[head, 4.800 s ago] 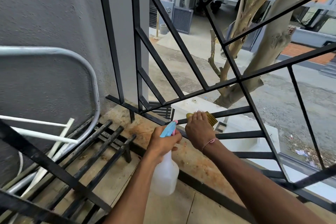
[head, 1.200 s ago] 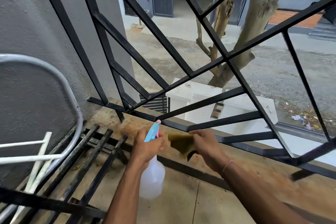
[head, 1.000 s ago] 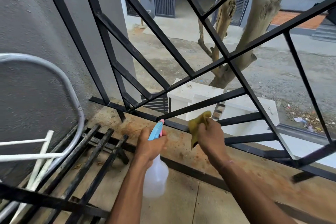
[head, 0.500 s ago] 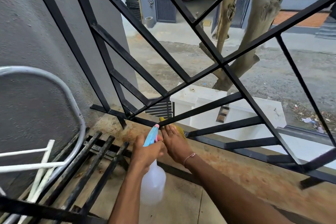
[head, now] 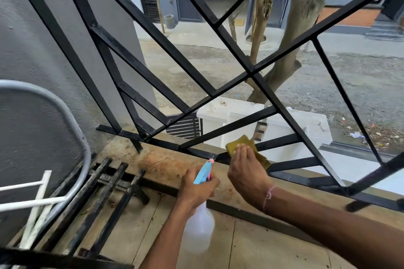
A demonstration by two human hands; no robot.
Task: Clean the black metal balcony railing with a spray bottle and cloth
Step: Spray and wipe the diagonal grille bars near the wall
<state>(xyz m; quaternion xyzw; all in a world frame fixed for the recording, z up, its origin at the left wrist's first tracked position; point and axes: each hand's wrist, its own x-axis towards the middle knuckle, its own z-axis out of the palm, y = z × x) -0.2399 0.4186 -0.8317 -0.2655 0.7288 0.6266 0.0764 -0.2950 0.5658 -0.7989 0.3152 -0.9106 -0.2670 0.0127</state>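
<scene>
Wiping step: right hand (head: 246, 170) presses cloth (head: 242, 145) with straight fingers onto railing (head: 220, 156) low bar. Left hand (head: 197, 189) grips spray bottle (head: 200, 231) just left of cloth, nozzle at bar. Next probably slide cloth along bar.

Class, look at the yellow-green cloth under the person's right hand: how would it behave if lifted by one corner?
The cloth would probably droop limply, since it bends over the railing bar beneath the right hand. It looks thin, so likely light. If damp from the spray bottle, it may cling slightly.
</scene>
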